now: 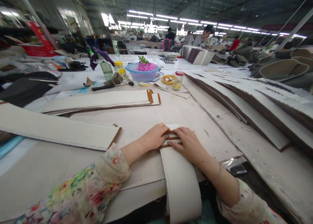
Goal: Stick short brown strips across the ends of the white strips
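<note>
A stack of long off-white strips (181,175) with brown end edges lies at the table's front, its near part bending down over the edge. My left hand (158,135) is at the left side of the stack, fingers bent and closed on its far end. From the other side my right hand (187,142) grips the same strips, its thumb and fingers pressed on top near the brown edges. The fingertips of both hands nearly meet. What lies directly under the fingers is hidden.
More strips lie at left (61,126) and behind them in a flat pile (110,101). Large stacks of strips (256,103) cover the right table. Farther back stand a blue basin (141,74), a red-lidded jar (178,81), a yellow dish (168,79) and a brush (110,86).
</note>
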A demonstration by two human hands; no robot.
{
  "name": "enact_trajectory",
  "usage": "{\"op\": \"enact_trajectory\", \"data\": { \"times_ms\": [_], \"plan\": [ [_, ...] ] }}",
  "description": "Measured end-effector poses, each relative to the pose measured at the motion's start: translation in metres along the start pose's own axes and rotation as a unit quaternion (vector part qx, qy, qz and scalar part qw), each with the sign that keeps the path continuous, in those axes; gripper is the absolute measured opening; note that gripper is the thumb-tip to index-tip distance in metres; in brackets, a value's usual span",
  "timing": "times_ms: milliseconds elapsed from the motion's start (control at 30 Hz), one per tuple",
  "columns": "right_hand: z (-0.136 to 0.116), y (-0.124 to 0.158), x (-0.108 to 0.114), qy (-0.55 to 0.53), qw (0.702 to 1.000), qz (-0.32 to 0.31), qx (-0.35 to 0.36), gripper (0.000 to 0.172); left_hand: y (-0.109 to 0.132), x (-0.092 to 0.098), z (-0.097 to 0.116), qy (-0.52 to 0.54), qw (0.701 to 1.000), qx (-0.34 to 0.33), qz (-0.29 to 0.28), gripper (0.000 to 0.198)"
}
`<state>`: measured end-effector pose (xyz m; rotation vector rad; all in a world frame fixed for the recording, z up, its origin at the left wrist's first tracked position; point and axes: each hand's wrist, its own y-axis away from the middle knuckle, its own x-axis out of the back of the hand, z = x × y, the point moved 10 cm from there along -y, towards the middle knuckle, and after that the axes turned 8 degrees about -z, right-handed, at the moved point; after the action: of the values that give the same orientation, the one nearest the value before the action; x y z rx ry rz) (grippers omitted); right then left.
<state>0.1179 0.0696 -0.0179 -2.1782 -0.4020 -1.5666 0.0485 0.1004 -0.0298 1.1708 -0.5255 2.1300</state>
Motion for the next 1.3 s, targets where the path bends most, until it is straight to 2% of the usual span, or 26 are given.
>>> {"op": "enact_trajectory", "data": {
  "times_ms": [200,367,433,600,800,933,1133,1200,1300],
  "plan": [
    [-0.005,0.000,-0.002,0.010,1.000,-0.011,0.010,0.025,0.006,-0.003,0.012,-0.071,0.997,-0.018,-0.004,0.014],
    [-0.014,0.000,-0.005,0.071,0.997,-0.025,0.025,0.021,0.010,-0.010,0.023,-0.175,0.984,-0.040,-0.016,0.023],
    [-0.017,0.000,-0.005,0.092,0.995,-0.030,0.026,0.022,0.012,-0.008,0.022,-0.164,0.986,-0.041,-0.016,0.022],
    [-0.020,0.002,-0.002,0.099,0.994,-0.035,0.028,0.025,0.022,0.002,0.009,-0.023,0.997,-0.069,0.001,0.022],
    [-0.019,-0.001,-0.001,0.026,0.998,-0.048,0.043,0.023,0.026,0.006,-0.004,0.036,0.997,-0.062,0.025,0.020],
    [-0.029,-0.004,-0.004,0.006,0.995,-0.060,0.074,0.023,0.026,0.005,0.000,0.014,0.998,-0.061,0.024,0.020],
    [-0.044,-0.003,-0.005,0.078,0.990,-0.055,0.108,0.020,0.032,0.000,0.008,-0.095,0.994,-0.059,0.008,0.025],
    [-0.042,-0.001,-0.004,0.080,0.990,-0.048,0.103,0.020,0.037,-0.001,0.007,-0.105,0.993,-0.057,0.008,0.025],
    [-0.029,0.003,-0.001,0.078,0.995,-0.030,0.053,0.019,0.046,-0.001,0.004,-0.103,0.993,-0.052,0.011,0.025]
  ]
}}
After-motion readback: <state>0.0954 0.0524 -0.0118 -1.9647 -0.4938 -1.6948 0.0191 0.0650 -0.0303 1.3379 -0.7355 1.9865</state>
